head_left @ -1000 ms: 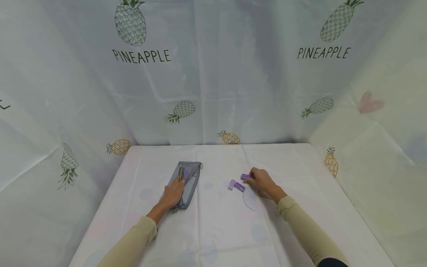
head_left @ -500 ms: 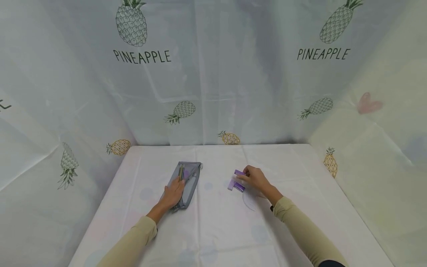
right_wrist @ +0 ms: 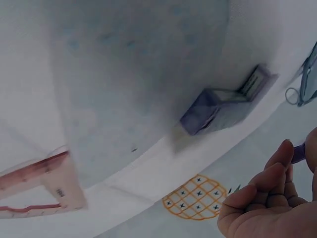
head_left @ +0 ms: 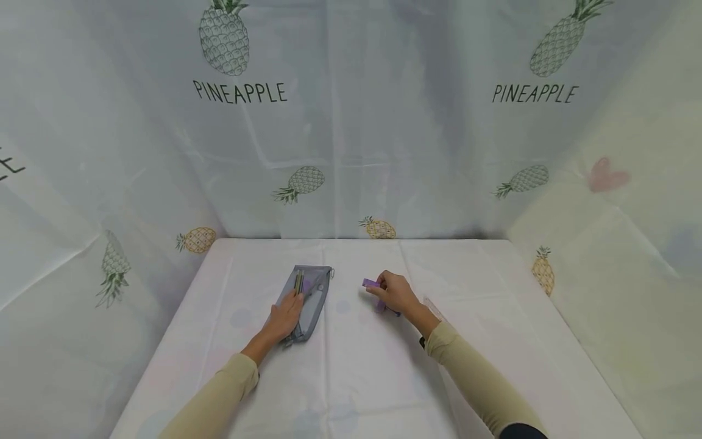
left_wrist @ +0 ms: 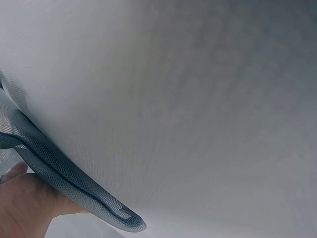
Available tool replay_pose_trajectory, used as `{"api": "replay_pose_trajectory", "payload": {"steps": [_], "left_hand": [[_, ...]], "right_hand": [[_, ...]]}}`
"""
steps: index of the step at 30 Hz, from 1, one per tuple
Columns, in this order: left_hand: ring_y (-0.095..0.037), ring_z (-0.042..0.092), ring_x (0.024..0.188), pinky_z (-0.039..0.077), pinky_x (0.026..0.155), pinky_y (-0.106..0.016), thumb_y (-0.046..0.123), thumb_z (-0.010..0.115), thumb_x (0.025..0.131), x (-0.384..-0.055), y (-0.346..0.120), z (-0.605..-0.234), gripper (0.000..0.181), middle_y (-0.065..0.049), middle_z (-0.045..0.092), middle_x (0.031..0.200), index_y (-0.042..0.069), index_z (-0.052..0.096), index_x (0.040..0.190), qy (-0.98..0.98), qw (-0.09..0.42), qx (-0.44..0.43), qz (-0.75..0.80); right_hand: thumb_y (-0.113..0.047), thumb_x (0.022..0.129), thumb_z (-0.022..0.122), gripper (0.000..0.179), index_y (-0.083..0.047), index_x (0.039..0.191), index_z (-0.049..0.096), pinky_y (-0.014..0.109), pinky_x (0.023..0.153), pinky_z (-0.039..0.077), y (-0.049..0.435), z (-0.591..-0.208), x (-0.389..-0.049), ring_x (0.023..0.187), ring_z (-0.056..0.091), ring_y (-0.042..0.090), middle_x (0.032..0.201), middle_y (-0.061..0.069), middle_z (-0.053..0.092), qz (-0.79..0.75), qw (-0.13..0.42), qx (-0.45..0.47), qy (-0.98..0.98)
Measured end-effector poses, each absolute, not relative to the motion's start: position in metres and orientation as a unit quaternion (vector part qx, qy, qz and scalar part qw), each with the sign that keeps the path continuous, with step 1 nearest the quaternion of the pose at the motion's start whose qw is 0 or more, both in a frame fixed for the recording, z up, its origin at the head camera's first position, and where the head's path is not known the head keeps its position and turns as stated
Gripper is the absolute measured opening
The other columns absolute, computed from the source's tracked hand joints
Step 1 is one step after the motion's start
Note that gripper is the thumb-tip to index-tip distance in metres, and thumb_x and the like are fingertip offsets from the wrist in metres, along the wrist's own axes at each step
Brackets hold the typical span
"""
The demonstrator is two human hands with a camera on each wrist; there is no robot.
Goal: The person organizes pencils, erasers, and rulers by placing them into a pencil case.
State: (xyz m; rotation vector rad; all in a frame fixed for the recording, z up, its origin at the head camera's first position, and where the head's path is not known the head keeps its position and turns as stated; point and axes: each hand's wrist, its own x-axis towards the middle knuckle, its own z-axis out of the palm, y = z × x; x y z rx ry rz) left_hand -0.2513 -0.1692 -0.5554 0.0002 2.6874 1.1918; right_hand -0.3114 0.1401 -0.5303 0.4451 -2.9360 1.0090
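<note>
My left hand (head_left: pixel 285 316) rests on a grey mesh pencil case (head_left: pixel 317 305) lying on the table, its fingers pointing away from me. Thin pencils (head_left: pixel 299 280) show through the mesh beyond the fingertips. In the left wrist view, the case's dark edge (left_wrist: pixel 74 183) covers part of that hand (left_wrist: pixel 25 203). My right hand (head_left: pixel 399 294) pinches a small purple block (head_left: pixel 370 283) between thumb and fingers, raised over the table. Just below that hand are two more purple blocks, seen in the right wrist view as a darker one (right_wrist: pixel 203 111) and a lighter one (right_wrist: pixel 258 84) joined at an angle.
A clear set square (right_wrist: pixel 44 186) with pinkish markings lies to the right, mostly behind my right forearm in the head view. The white patterned tabletop (head_left: pixel 340 378) meets pineapple-print cloth walls (head_left: pixel 384 152) at the back and both sides.
My right hand has moved left with the purple block, from right of the other two blocks to over them, toward the pencil case. The left hand stays in place.
</note>
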Motion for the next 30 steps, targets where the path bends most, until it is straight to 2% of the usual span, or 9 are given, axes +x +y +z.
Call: {"api": "replay_pose_trajectory", "payload": {"steps": [16, 30], "left_hand": [[-0.048, 0.005, 0.150, -0.008, 0.119, -0.064, 0.047, 0.016, 0.108, -0.250, -0.166, -0.551, 0.070, -0.025, 0.016, 0.162, -0.005, 0.015, 0.155, 0.908, 0.097, -0.018, 0.407], [-0.047, 0.017, 0.148, -0.003, 0.118, -0.068, 0.039, 0.017, 0.109, -0.252, -0.167, -0.547, 0.066, -0.029, 0.020, 0.160, -0.010, 0.020, 0.152, 0.914, 0.086, -0.008, 0.397]], "right_hand": [[-0.038, 0.084, 0.078, 0.036, -0.006, 0.086, 0.062, 0.021, 0.052, 0.038, 0.062, -0.537, -0.301, 0.059, 0.045, 0.008, 0.068, -0.001, 0.058, 0.302, 0.039, 0.174, -0.936], [-0.036, 0.080, 0.081, 0.035, -0.005, 0.080, 0.064, 0.022, 0.051, 0.040, 0.026, -0.549, -0.297, 0.057, 0.048, 0.008, 0.067, 0.001, 0.062, 0.301, 0.008, 0.181, -0.936]]}}
